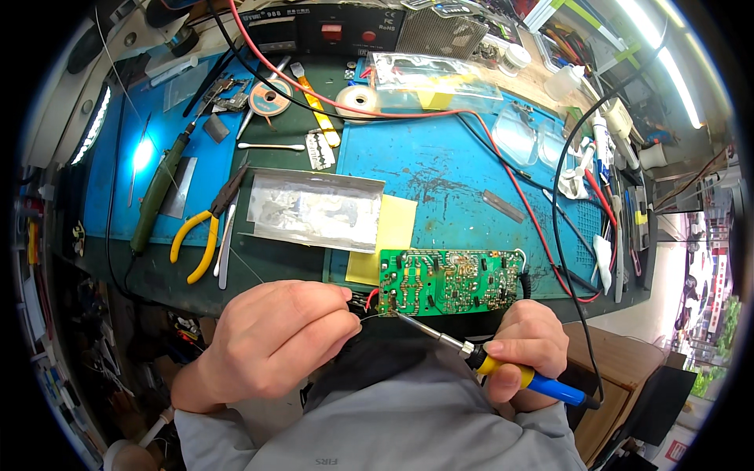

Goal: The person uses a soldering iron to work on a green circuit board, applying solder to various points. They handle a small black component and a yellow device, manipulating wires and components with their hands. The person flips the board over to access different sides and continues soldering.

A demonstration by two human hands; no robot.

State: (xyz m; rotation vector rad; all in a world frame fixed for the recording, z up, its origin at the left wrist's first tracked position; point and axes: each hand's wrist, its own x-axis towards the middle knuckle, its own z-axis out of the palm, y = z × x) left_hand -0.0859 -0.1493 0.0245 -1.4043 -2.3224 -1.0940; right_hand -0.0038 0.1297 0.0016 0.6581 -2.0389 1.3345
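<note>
A green circuit board (448, 281) lies at the near edge of the bench, its soldered side facing up. My right hand (528, 349) is closed round a soldering iron (503, 373) with a yellow and blue handle. The iron's tip meets the board's lower left corner. Pinched in my left hand (283, 334) is a thin solder wire (372, 316), whose end reaches that same corner. Red wires (371, 298) come off the board's left side, and a white wire with a black sleeve (525, 275) leaves its right side.
Behind the board stands an open metal tray (318, 210) on yellow paper (393, 224). Yellow-handled pliers (203, 231), tweezers (226, 250) and a green pen-shaped tool (161, 188) lie to the left. Red and black cables (518, 192) cross the blue mat. A solder spool (269, 96) sits farther back.
</note>
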